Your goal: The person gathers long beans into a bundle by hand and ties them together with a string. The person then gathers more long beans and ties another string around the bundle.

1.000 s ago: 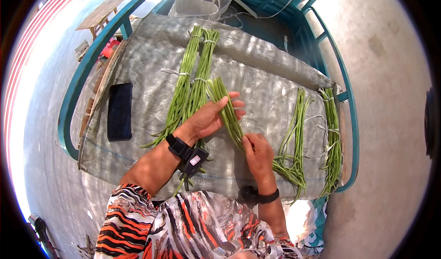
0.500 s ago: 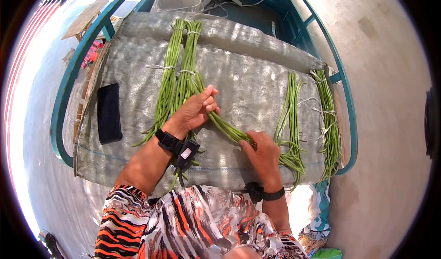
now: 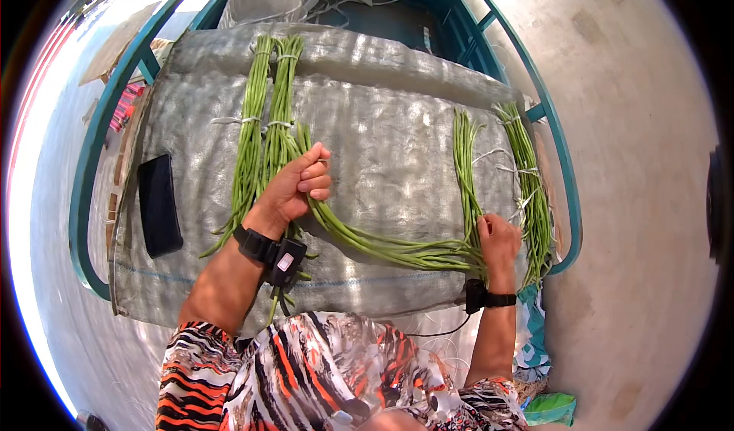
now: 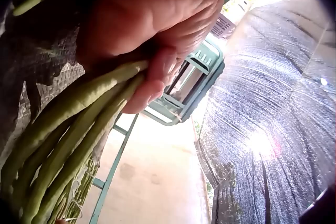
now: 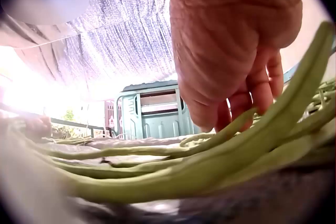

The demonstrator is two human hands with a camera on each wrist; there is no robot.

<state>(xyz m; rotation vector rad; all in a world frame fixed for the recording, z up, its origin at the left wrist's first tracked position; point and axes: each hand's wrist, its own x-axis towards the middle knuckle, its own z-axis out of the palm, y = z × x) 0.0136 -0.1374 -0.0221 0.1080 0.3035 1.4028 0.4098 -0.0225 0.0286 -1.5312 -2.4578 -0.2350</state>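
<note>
Head view: your left hand point(image 3: 297, 185) grips the long beans point(image 3: 367, 241), fingers curled round them near their upper ends, beside the two tied bundles point(image 3: 281, 98). The beans sag across the grey sheet point(image 3: 382, 171) to your right hand point(image 3: 501, 244), whose bent fingers are at the loose beans point(image 3: 463, 148); whether they pinch any, you cannot tell from either view. Assessment: the beans should handle as light, smooth and limp, liable to slide over one another and to snap if bent sharply. Hold them in a full but gentle grip near the gathered ends, and support the trailing length.
</note>
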